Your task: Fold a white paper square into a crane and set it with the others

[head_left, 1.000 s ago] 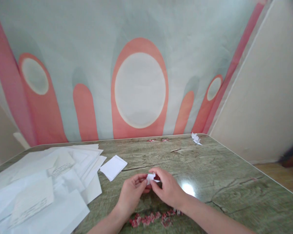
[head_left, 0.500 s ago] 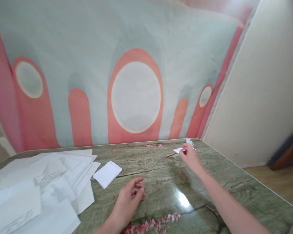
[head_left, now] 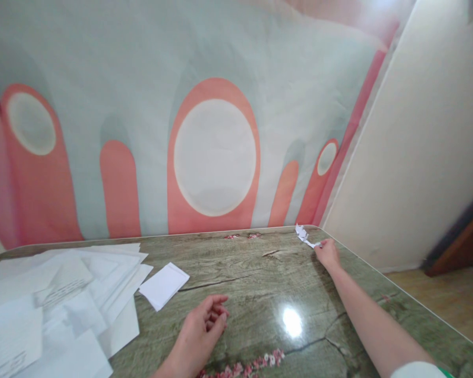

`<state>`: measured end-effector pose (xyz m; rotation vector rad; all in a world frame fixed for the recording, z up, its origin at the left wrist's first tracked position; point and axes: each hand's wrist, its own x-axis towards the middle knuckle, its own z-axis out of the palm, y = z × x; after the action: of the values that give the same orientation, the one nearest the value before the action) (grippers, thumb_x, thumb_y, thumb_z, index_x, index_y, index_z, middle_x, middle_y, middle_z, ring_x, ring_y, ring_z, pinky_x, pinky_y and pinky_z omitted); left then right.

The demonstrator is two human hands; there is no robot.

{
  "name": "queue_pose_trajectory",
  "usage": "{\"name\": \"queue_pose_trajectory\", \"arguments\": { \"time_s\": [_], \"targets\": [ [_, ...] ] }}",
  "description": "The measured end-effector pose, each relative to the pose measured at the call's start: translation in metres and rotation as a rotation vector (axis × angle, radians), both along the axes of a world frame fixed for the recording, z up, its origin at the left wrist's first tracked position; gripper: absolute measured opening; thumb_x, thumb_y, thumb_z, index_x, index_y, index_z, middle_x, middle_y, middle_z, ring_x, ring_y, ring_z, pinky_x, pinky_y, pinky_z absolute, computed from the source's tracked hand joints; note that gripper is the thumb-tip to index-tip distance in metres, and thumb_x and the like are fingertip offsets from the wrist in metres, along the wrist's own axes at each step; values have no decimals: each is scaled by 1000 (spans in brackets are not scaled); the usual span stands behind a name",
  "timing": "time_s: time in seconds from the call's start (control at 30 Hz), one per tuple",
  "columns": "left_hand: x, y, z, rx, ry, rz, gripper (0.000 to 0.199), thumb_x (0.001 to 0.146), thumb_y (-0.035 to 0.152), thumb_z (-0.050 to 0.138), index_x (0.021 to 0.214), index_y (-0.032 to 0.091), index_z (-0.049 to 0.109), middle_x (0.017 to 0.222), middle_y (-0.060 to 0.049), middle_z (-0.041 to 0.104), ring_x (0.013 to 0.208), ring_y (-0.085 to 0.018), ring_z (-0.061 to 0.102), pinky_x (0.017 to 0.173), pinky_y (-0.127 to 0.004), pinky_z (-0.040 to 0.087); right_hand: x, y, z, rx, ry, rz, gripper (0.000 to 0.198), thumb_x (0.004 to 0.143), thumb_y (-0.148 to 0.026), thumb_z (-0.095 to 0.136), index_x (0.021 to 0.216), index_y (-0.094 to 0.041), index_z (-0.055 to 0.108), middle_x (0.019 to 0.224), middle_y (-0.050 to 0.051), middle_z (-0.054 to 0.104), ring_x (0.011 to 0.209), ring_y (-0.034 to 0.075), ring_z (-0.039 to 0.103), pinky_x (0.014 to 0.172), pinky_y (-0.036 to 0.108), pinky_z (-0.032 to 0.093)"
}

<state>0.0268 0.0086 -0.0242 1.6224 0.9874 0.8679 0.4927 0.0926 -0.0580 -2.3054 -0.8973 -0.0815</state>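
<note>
At the far right corner of the table, my right hand (head_left: 328, 254) is closed in a pinch on a small white paper scrap (head_left: 311, 244). Just left of these fingertips lies a crumpled, torn-looking bit of white paper (head_left: 300, 232); I cannot tell if it is joined to the scrap. My left hand (head_left: 201, 329) hangs low over the near middle of the table, loosely curled with its thumb apart and nothing in it. The closest thing to it is a folded white sheet (head_left: 164, 286), lying flat to its upper left.
Loose white papers (head_left: 118, 341), some with printed lines, are heaped over the table's left side. The wood-patterned tabletop (head_left: 240, 268) has printed flowers and a glare spot. A wall with a printed backdrop (head_left: 150, 105) rises behind it.
My right hand has moved right, from the left side of the crumpled paper to its right, pinching white paper in both frames. The left hand stays nearly in place; the view has shifted slightly.
</note>
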Motion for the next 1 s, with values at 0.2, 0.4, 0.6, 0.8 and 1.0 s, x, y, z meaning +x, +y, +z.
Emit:
{"name": "queue_pose_trajectory", "arguments": {
  "time_s": [0.2, 0.4, 0.6, 0.8, 1.0],
  "targets": [
    [0, 1, -2, 17, 36, -20, 29, 77, 26, 50, 104, 16, 55, 81, -3, 61, 69, -14, 58, 63, -26, 48, 7, 18, -12, -12, 1, -14, 28, 88, -30, 51, 112, -16, 52, 112, 7, 55, 93, 18, 57, 78, 38, 49],
    [0, 1, -1, 21, 51, -26, 28, 78, 25, 49, 104, 16, 55, 82, -3, 61, 71, -14, 58, 64, -25, 47, 24, 24, -17, -11, -9, 70, 28, 88, -30, 51, 112, -16, 52, 111, 7, 55, 92, 18, 57, 78, 38, 49],
    [1, -1, 2, 26, 71, -26, 29, 78, 25, 48, 104, 16, 54, 81, -3, 61, 69, -14, 58, 64, -26, 47, 54, 12, -16, -4, -62, 212, 26, 88, -30, 50, 111, -17, 53, 111, 7, 56, 92, 18, 57, 78, 37, 49],
    [1, 0, 2, 37, 87, -26, 29, 77, 24, 48, 105, 16, 54, 81, -3, 60, 69, -14, 57, 64, -25, 47, 68, 7, -16, 7, -138, 462, 27, 88, -29, 50, 112, -16, 52, 111, 7, 56, 91, 18, 58, 77, 38, 49],
    [1, 1, 3, 44, 86, -29, 30, 77, 24, 48, 105, 16, 54, 82, -3, 61, 69, -14, 58, 64, -25, 47, 72, 17, -19, 19, -177, 561, 24, 88, -29, 50, 108, -16, 54, 108, 6, 57, 89, 17, 58, 76, 36, 50]
  ]
}}
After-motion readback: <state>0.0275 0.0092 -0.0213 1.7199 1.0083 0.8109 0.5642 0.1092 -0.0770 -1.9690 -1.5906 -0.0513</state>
